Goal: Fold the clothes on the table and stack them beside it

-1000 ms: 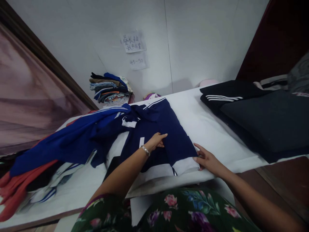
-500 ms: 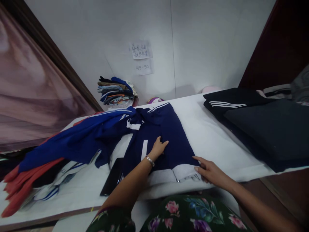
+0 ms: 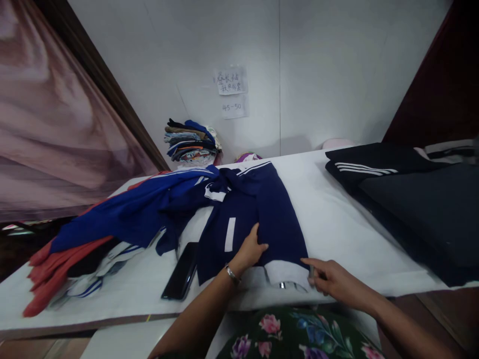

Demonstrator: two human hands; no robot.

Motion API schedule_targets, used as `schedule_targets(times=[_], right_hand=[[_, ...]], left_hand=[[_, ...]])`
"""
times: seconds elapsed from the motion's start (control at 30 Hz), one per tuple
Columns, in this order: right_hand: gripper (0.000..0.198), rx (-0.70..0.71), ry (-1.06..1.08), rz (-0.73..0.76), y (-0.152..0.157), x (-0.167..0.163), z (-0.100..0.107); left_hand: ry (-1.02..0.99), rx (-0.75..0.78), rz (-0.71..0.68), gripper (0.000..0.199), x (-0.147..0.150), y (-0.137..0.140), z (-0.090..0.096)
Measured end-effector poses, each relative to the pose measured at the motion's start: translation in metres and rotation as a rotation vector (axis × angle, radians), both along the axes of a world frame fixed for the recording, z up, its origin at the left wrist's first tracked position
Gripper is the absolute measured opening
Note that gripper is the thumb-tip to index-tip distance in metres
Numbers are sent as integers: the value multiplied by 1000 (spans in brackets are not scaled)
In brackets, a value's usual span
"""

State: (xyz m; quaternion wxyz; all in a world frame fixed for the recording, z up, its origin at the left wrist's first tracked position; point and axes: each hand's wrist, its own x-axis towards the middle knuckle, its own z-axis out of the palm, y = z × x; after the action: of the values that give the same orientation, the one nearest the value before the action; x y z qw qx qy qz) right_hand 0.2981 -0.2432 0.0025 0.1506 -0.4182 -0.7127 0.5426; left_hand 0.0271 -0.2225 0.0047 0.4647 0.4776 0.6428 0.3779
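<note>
A navy jacket [image 3: 279,219] with white stripes and a pale hem band [image 3: 286,274] lies on the white-covered table, its hem towards me. My left hand [image 3: 249,252], with a bracelet at the wrist, rests open on the jacket's front, thumb and index finger apart. At the right corner of the hem, my right hand [image 3: 327,276] has its index fingertip on the navy edge and its other fingers curled by the band. It holds the edge there. One sleeve is bunched up near the white-trimmed cuff [image 3: 215,193].
Left of the jacket lie a black phone [image 3: 180,271] and a loose heap with a blue garment [image 3: 123,214] and a red one [image 3: 48,271]. Dark folded clothes [image 3: 407,209] lie right. A clothes stack [image 3: 192,142] stands behind, below paper signs [image 3: 232,82].
The view has shifted slightly, moving the scene right. My left hand is a little lower on the jacket, still spread. My right hand remains at the hem corner, its index finger straighter.
</note>
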Motion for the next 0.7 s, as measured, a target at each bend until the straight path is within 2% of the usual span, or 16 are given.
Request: schedule_targets(times=[0.1, 0.23, 0.33, 0.4, 0.47, 0.57, 0.63, 0.7], right_hand=[[37, 205, -68, -5, 13, -1, 19], [39, 560, 32, -133, 40, -23, 51], [47, 775, 20, -114, 61, -51, 48], [56, 792, -123, -37, 71, -69, 29], [63, 722, -301, 71, 75, -81, 3], [68, 655, -404, 145, 76, -85, -23], [69, 611, -396, 146, 77, -82, -24], [70, 591, -360, 109, 82, -82, -13]], left_hand=[[86, -61, -48, 92, -5, -3, -11], [196, -42, -74, 93, -2, -9, -13], [319, 2, -120, 90, 1, -12, -11], [387, 29, -143, 88, 2, -14, -9], [454, 21, -161, 86, 1, -16, -6], [537, -16, -208, 82, -11, -12, 5], [561, -6, -202, 74, -26, -2, 16], [570, 19, -143, 61, -45, 17, 26]])
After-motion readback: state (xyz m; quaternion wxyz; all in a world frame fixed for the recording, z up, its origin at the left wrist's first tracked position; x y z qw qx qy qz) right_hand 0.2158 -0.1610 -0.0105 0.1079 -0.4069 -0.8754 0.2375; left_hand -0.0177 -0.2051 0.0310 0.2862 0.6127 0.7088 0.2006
